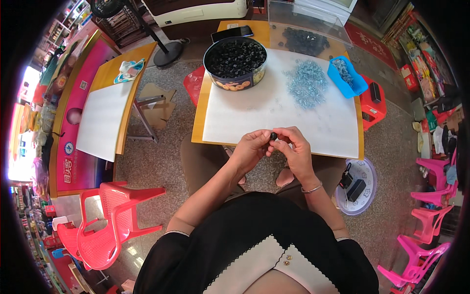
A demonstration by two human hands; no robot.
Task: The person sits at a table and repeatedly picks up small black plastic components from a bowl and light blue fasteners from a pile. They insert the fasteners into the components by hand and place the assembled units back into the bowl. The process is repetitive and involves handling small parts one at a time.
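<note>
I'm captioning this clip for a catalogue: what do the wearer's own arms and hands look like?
Both the left hand and the right hand are ungloved. Short black sleeves with thin pale trim at the hems leave the forearms bare. A slim silver-coloured bangle circles the right wrist; none shows on the left.

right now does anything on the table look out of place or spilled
The blue bin sits askew and seems to jut past the right edge of the table. The loose pile of clear pieces beside it has a few strays nearer the person.
</note>
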